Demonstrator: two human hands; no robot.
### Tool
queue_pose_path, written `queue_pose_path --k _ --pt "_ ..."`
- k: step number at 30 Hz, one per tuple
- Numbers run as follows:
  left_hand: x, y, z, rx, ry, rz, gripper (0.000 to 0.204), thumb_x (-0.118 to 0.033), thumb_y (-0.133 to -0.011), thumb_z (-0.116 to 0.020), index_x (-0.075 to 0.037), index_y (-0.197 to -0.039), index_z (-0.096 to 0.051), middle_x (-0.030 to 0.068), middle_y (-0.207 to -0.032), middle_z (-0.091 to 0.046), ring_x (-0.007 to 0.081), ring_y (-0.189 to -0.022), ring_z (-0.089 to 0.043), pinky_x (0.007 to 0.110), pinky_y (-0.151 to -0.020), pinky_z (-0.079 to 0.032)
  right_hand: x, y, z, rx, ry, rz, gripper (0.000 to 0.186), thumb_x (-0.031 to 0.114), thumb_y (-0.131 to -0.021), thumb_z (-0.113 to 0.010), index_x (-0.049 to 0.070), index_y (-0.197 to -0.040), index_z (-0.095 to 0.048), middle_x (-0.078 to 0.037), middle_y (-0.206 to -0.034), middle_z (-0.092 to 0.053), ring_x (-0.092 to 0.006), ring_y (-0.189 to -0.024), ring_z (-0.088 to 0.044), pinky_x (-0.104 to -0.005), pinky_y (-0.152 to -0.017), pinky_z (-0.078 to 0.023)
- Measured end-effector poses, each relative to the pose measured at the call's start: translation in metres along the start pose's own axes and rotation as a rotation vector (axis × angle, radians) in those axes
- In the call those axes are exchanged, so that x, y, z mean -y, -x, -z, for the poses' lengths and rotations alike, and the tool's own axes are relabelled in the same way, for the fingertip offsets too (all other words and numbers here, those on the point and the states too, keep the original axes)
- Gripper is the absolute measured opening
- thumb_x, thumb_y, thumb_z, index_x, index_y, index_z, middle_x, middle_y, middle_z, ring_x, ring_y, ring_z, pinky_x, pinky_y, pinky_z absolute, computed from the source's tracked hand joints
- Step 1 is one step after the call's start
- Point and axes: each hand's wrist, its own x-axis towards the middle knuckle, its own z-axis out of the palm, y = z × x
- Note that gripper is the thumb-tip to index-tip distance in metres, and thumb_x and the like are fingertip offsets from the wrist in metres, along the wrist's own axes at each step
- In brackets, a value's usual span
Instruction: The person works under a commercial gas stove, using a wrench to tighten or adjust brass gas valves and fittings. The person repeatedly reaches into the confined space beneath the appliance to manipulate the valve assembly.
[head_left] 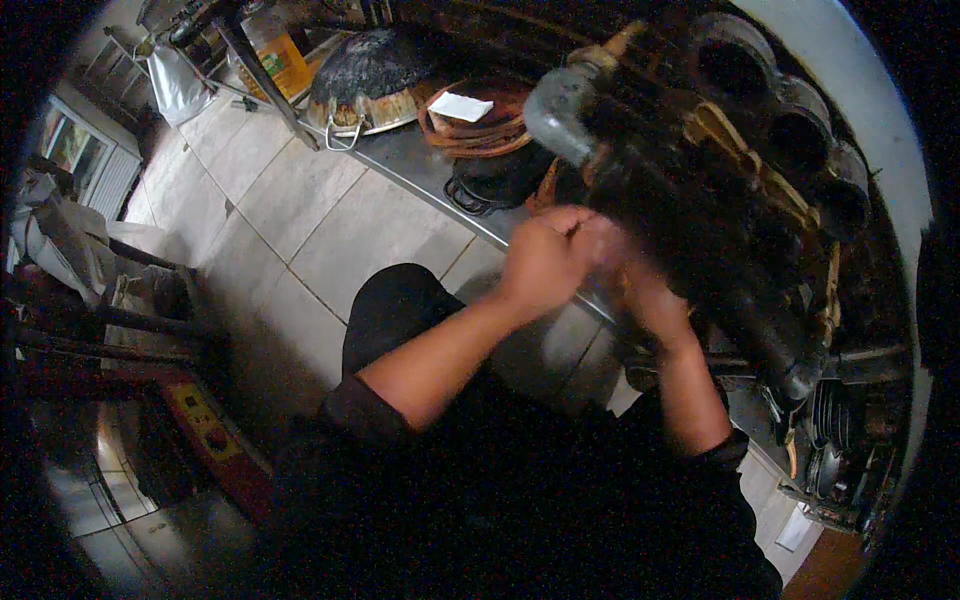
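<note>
Both hands meet just right of centre in the frame, blurred; left hand (548,258) has its fingers curled in, back of hand and wrist toward the camera; right hand (645,285) comes up from the lower right, its fingers close against the left; cannot tell how far either is open, nor whether anything is held between them; nearest thing is a reddish-brown piece (545,188), just above the left hand, partly hidden, contact unclear; to its left, near centre, a black pan (497,185) sits on a grey metal bench (405,172) whose edge slants down to the right; above the pan, a stack of reddish-brown round pieces (475,143) with a folded white paper (461,107) on top; upper left of the stack, a soot-blackened domed vessel (375,72) with a wire-like handle; a bottle of amber liquid (277,58) farther to the upper left; grey rounded object (562,112) at upper centre, right of the stack; pale tiled floor (290,225) below the bench, left of centre.
</note>
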Motion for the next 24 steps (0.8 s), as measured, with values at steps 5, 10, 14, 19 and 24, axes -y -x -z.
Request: queue_pose_path --k 5,10,14,19,24 --pt "0.007 0.005 -0.007 0.004 -0.16 -0.183 0.026 -0.023 -0.082 -0.06 -0.004 -0.097 -0.066 0.0193 -0.081 -0.064 0.036 -0.075 -0.062 0.041 -0.066 -0.049 -0.011 0.0 0.0 -0.065 0.127 0.019 0.022 0.016 -0.087 -0.051 0.002 -0.103 -0.059 -0.006 -0.1 -0.061 -0.0162 -0.093 -0.057 -0.0292 -0.085 -0.044" --pt "0.009 0.003 0.0 0.113 -0.245 -0.242 0.025 -0.022 -0.082 -0.057 -0.005 -0.099 -0.065 0.02 -0.084 -0.064 0.0375 -0.076 -0.061 0.044 -0.068 -0.049 -0.011 0.001 0.002 -0.071 0.217 -0.004 0.024 0.014 -0.088 -0.05 0.002 -0.107 -0.059 -0.006 -0.104 -0.061 -0.0163 -0.095 -0.057 -0.0291 -0.085 -0.044" --pt "0.012 0.005 0.003 0.17 -0.328 -0.175 0.02 -0.022 -0.082 -0.056 -0.006 -0.09 -0.065 0.019 -0.082 -0.064 0.0374 -0.076 -0.061 0.046 -0.067 -0.049 0.008 -0.002 -0.007 -0.032 0.64 -0.063 0.024 0.016 -0.089 -0.05 0.002 -0.108 -0.059 -0.006 -0.104 -0.06 -0.0155 -0.095 -0.056 -0.029 -0.083 -0.045" --pt "0.008 0.003 0.004 0.179 -0.309 -0.155 0.016 -0.019 -0.081 -0.055 -0.006 -0.081 -0.063 0.0179 -0.076 -0.063 0.0367 -0.072 -0.061 0.047 -0.064 -0.048 -0.028 -0.007 0.027 -0.009 0.369 0.043 0.026 0.023 -0.09 -0.052 0.004 -0.108 -0.059 -0.006 -0.107 -0.061 -0.0183 -0.096 -0.057 -0.0309 -0.084 -0.045" --pt "0.018 0.0 0.008 0.246 -0.392 -0.179 0.014 -0.016 -0.078 -0.053 -0.006 -0.079 -0.064 0.0178 -0.071 -0.062 0.0358 -0.07 -0.061 0.047 -0.067 -0.046 -0.031 -0.015 0.067 -0.032 0.352 0.196 0.026 0.023 -0.087 -0.055 0.005 -0.104 -0.06 -0.007 -0.103 -0.061 -0.0194 -0.093 -0.057 -0.032 -0.081 -0.045"
